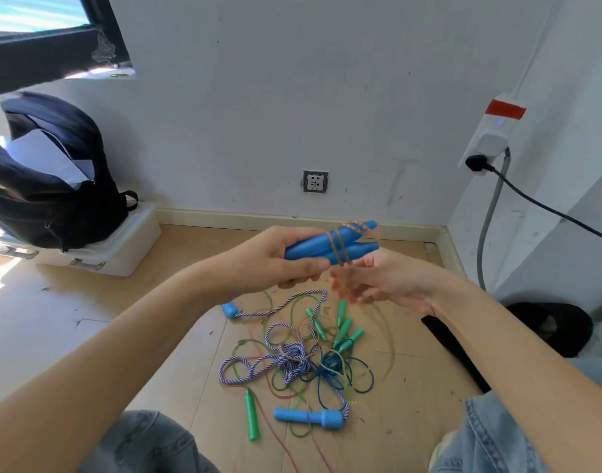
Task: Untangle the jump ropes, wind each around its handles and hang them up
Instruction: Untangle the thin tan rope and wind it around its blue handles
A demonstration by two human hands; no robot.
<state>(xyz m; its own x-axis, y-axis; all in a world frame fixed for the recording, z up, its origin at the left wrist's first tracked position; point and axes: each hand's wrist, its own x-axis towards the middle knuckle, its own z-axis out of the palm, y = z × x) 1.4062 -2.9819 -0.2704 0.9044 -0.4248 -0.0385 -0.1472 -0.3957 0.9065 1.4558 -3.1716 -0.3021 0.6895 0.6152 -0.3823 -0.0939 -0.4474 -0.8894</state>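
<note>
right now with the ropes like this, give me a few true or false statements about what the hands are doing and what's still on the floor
1. The left hand grips a pair of blue handles. True.
2. An orange rope is wound around those held handles. True.
3. The right hand is picking a green handle off the floor. False: it is raised just beneath the held handles, and it is too blurred to tell its grip.
4. The floor is bare of ropes. False: a tangle of ropes lies there with green handles.
5. The backpack sits on a white box. True.
</note>
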